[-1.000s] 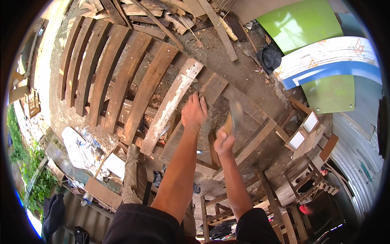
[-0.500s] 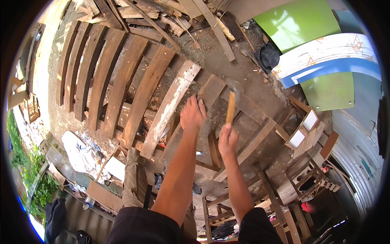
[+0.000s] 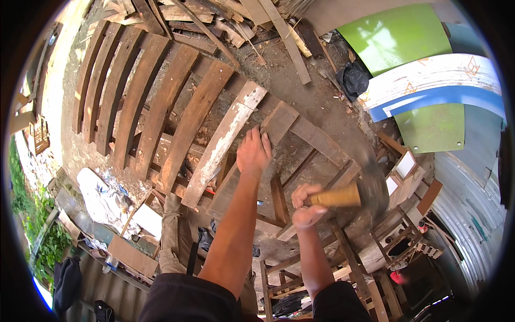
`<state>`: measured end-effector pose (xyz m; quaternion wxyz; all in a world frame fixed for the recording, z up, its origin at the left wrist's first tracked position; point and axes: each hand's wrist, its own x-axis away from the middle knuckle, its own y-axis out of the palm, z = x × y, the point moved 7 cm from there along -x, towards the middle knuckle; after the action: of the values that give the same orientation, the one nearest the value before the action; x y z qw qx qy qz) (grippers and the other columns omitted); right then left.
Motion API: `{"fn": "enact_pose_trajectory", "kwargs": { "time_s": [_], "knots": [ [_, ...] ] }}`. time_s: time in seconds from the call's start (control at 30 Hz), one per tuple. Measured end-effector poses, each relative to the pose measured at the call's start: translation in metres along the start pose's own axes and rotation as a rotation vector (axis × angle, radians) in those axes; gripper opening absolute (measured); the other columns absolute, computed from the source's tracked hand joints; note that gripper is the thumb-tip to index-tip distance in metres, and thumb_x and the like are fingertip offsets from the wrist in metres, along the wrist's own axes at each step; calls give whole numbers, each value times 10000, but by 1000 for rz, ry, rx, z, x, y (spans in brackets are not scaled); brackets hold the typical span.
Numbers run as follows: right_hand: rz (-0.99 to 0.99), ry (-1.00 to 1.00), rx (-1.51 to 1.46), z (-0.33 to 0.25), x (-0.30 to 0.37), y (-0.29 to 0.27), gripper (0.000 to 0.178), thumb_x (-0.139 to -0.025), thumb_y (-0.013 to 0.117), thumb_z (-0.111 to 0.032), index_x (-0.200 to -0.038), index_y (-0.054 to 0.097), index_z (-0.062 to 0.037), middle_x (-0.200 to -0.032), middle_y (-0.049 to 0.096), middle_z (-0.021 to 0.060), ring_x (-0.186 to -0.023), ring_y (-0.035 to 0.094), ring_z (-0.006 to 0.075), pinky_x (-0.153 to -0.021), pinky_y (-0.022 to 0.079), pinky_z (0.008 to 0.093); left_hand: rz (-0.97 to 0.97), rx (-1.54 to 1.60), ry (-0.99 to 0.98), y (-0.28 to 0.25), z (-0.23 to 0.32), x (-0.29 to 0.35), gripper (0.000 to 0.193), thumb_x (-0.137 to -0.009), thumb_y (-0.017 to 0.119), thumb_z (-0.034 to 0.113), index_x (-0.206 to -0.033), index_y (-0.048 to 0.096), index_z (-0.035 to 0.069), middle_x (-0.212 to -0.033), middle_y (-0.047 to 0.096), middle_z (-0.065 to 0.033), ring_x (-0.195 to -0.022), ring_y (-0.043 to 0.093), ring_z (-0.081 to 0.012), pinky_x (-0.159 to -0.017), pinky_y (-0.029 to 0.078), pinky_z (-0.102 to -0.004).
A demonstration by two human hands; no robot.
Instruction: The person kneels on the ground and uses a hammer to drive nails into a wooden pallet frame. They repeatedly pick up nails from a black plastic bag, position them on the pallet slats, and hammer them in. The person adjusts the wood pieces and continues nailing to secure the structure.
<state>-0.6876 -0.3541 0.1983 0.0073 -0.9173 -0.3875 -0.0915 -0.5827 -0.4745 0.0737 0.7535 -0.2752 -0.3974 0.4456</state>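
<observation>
My left hand [image 3: 254, 152] presses on a brown wooden slat [image 3: 280, 121], its fingers bent at the slat's edge; whether a nail is pinched there I cannot tell. That slat lies across a wooden frame [image 3: 322, 144], beside a slat with peeling white paint [image 3: 224, 145]. My right hand [image 3: 308, 205] is closed round the wooden handle of a hammer [image 3: 337, 197]. The hammer's head is smeared by motion and points right, above the frame's right end. Several bare brown slats [image 3: 166, 110] lie spaced along the frame's left part.
Scrap wood [image 3: 230, 27] is heaped at the far side. A black plastic bag [image 3: 352, 79] lies near green panels [image 3: 394, 37] at the right. Wooden stools or frames [image 3: 348, 255] stand near right. A white sheet [image 3: 99, 198] lies at the left on the dirt ground.
My right hand has swung the hammer away from the slat, back to the right and nearer to me, turning its head rightward. The left hand stays on the slat.
</observation>
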Motion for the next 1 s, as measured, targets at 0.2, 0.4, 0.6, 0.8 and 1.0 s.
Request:
{"fn": "enact_pose_trajectory", "kwargs": {
  "time_s": [0.2, 0.4, 0.6, 0.8, 1.0],
  "knots": [
    [-66, 344, 516, 86, 5, -21, 592, -1031, 395, -565, -811, 473, -22, -571, 419, 21, -492, 422, 115, -464, 361, 290, -44, -2, -24, -1, 5, 1, 375, -1010, 446, 294, -1286, 524, 52, -1124, 622, -190, -997, 646, -361, -865, 522, -471],
    [-78, -108, -94, 4, 9, 11, 584, -1005, 414, -624, -821, 447, -71, -613, 382, 10, -503, 357, 90, -483, 320, 233, -14, -14, -27, -2, 0, 1, 364, -1005, 451, 290, -1283, 526, 68, -1113, 631, -177, -992, 652, -354, -848, 527, -468],
    [-4, 419, 432, 74, 8, -10, 559, -1037, 380, -530, -788, 490, -41, -604, 457, 18, -510, 452, 123, -473, 346, 282, 8, -7, 3, 1, 2, -1, 357, -1000, 462, 281, -1269, 532, 55, -1102, 633, -179, -973, 654, -359, -837, 528, -464],
    [-25, -265, -44, 10, 13, 14, 575, -1025, 382, -585, -842, 500, -53, -609, 447, -2, -484, 402, 104, -442, 309, 241, 13, -17, -9, -1, -1, 0, 361, -1004, 457, 289, -1273, 528, 59, -1106, 632, -183, -973, 652, -364, -841, 526, -470],
    [-73, 307, 436, 45, 22, 8, 589, -1028, 400, -565, -796, 500, -33, -584, 430, -2, -467, 400, 106, -449, 308, 257, -3, -14, -20, 2, -1, 2, 362, -1008, 449, 294, -1275, 528, 63, -1110, 632, -183, -980, 651, -366, -846, 525, -474]
  ]
}}
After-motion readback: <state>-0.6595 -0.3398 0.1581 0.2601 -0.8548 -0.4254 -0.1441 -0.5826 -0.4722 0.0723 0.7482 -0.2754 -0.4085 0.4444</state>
